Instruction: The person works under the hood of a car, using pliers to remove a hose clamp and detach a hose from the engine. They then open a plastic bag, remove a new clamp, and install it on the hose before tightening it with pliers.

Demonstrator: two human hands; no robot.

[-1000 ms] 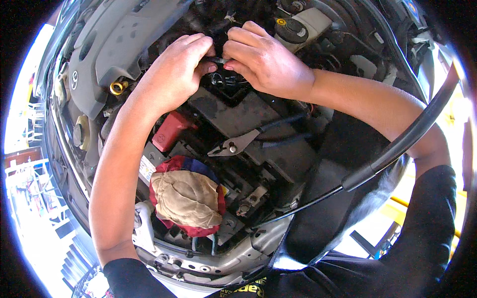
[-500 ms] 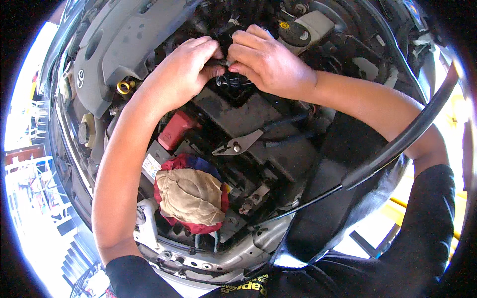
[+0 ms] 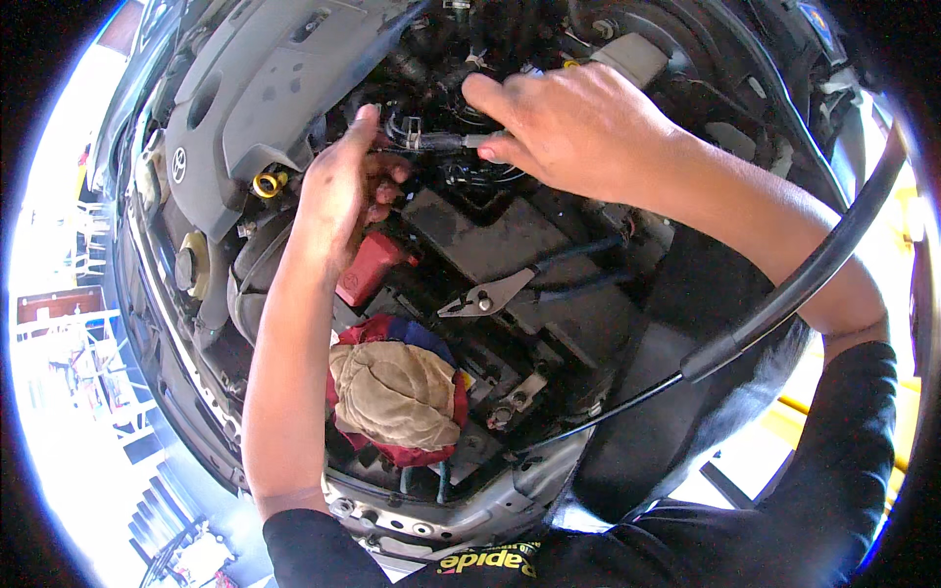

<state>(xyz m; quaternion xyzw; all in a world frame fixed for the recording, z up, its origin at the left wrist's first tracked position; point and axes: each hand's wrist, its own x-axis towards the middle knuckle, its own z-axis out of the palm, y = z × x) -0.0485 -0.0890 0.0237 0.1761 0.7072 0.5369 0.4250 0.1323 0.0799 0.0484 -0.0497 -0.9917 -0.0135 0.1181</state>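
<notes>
Beige and red cloth [image 3: 394,397] lies nearest to us, and beyond it rest the pliers [image 3: 500,293], their handles toward our right. Farther on, our left hand [image 3: 336,191] is loosely spread, thumb raised and fingers a little bent, with nothing in it that we can see. Our right hand [image 3: 588,127] is half closed; it seems to hold the pale end of the dark hose [image 3: 441,142] by the thumb, while the forefinger stretches apart above. We judge that this position matters most: the hose lies between our hands, touching the right, just beside the left. Its long axis runs across us, almost level, and its end with the metal clamp [image 3: 413,134] points left.
</notes>
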